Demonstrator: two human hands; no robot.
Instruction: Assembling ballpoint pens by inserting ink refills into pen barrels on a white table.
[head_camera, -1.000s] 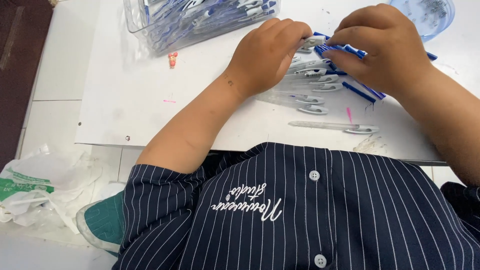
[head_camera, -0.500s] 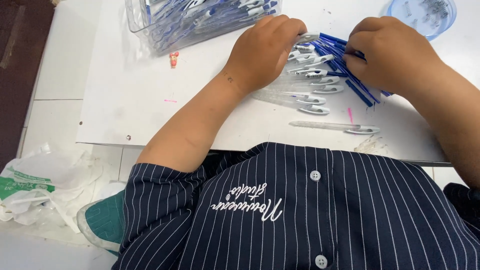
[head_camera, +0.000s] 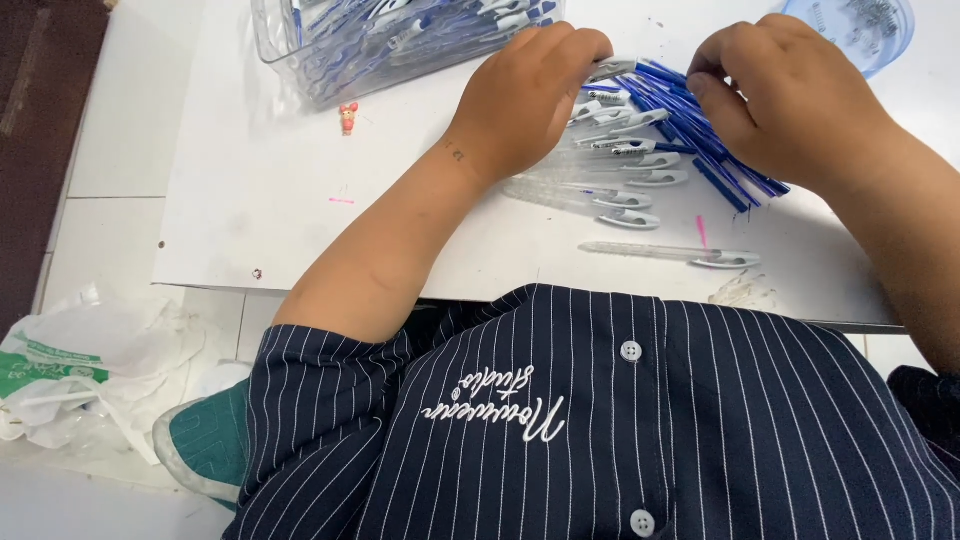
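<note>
Left hand (head_camera: 525, 105) pinching clear pen barrel (head_camera: 612, 70), slim blue refills (head_camera: 700, 130)

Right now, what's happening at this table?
A person in a dark pinstriped shirt is working with pen parts on a white tabletop. The left hand pinches the clip end of a clear plastic pen barrel, above a row of similar clear barrels. The right hand rests on a bundle of thin blue ink refills. One clear barrel lies apart nearer the person. A clear plastic bin of pens stands at the far left.
</note>
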